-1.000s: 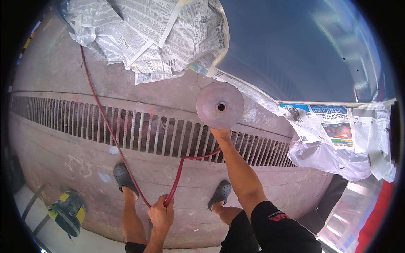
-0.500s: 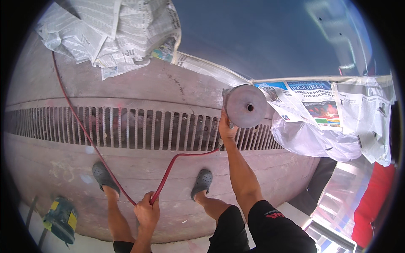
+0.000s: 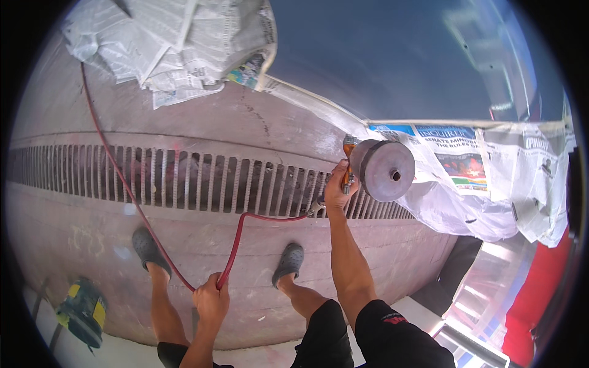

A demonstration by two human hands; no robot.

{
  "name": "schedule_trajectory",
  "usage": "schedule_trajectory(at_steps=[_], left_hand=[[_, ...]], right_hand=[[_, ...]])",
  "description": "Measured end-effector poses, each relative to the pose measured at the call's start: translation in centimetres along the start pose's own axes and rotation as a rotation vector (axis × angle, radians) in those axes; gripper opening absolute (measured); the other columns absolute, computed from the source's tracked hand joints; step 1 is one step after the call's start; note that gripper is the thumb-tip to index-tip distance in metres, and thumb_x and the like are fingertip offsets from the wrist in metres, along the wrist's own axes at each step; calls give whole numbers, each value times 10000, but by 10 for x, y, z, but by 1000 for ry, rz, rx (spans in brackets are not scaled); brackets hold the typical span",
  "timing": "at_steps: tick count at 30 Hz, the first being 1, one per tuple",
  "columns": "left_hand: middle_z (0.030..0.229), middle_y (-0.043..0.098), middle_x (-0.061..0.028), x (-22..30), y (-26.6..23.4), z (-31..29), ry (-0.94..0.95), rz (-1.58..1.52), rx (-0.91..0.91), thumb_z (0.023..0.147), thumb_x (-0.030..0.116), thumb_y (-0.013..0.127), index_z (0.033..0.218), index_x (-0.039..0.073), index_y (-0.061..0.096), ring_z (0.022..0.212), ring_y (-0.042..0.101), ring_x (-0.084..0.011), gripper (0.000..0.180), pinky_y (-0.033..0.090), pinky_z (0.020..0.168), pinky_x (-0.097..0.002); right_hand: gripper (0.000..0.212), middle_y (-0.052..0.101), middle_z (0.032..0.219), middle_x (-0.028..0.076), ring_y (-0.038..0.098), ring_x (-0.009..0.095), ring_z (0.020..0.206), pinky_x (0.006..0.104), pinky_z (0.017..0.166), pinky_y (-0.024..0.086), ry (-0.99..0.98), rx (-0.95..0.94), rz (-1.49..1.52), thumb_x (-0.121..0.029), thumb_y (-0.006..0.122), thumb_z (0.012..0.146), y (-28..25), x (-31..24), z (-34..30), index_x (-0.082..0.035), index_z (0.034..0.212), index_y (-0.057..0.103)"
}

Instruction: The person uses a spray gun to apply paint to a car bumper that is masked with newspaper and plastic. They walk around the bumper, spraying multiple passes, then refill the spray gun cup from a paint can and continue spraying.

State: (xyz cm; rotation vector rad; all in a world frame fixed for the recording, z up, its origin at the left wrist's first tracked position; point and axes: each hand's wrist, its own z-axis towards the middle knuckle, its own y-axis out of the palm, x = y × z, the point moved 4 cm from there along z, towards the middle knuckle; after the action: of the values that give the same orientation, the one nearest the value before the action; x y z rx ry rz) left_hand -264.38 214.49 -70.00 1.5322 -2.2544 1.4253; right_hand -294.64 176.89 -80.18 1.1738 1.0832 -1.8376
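Note:
My right hand is wrapped round a paint spray gun with an orange body. Its round grey cup, with a small hole in the lid, faces up toward me beside the masked edge of a glossy dark blue vehicle panel. A red air hose runs from the gun's lower end to my left hand, whose fingers are closed round it. Beyond that hand the hose slants away to the far left. The gun's nozzle and trigger are hard to make out.
Newspaper sheets and clear plastic hang along the panel's lower edge. More newspaper covers something at the far left. A floor drain grate crosses ahead of my feet. A dark green container stands at the near left.
My right hand has turned the spray gun and shifted its cup rightward, so the orange body now shows. My left hand still grips the hose. The whole view has shifted slightly.

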Motion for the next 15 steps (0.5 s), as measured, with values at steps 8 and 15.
schedule_trajectory(at_steps=[8,15], left_hand=[[713,739,-171,-21,-40,8,-95,-97,2,1029,270,767,1079,91,784,693,753,-427,187,568,687,-536],[691,716,-182,-24,-51,10,-79,-106,42,1050,299,761,1039,83,778,680,749,-428,217,561,652,-537]], right_hand=[[366,613,770,-30,561,51,655,238,558,432,105,-128,99,-415,766,1098,114,-41,-58,-72,996,688],[366,648,827,4,539,71,646,269,563,419,164,-316,144,-405,728,1124,167,-89,-94,-56,1026,677]])
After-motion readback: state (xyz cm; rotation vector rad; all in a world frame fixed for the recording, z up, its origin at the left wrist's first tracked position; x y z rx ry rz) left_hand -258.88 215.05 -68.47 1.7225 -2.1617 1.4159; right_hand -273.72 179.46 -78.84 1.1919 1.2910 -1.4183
